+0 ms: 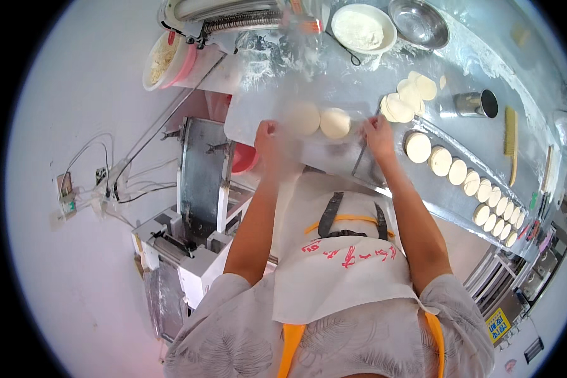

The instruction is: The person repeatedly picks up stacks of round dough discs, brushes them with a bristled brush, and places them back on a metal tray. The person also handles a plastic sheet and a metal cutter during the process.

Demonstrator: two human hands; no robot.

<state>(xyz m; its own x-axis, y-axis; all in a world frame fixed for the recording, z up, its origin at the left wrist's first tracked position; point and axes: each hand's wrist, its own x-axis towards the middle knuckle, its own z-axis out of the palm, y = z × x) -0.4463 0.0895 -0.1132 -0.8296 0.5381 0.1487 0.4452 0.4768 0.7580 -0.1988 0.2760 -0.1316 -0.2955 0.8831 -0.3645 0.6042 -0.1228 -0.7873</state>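
Observation:
Two round, pale dough discs [335,123] lie side by side on the metal table between my hands. A blurred smudge partly veils the left one. My left hand [266,131] is at the table's near edge, left of the discs, with its fingers curled closed. To the right of the discs, my right hand [378,134] has its fingers pinched together. What either hand grips, if anything, I cannot make out. Just beyond my right hand is a loose, overlapping pile of thin dough rounds [399,107].
Rows of stacked dough rounds [440,162] sit in a long metal tray at right. Farther off are a metal cup [477,104], a brush [511,142], a white bowl of flour [363,29] and a steel bowl [420,24]. Machinery [198,183] and a pink-white bucket [169,60] flank the left.

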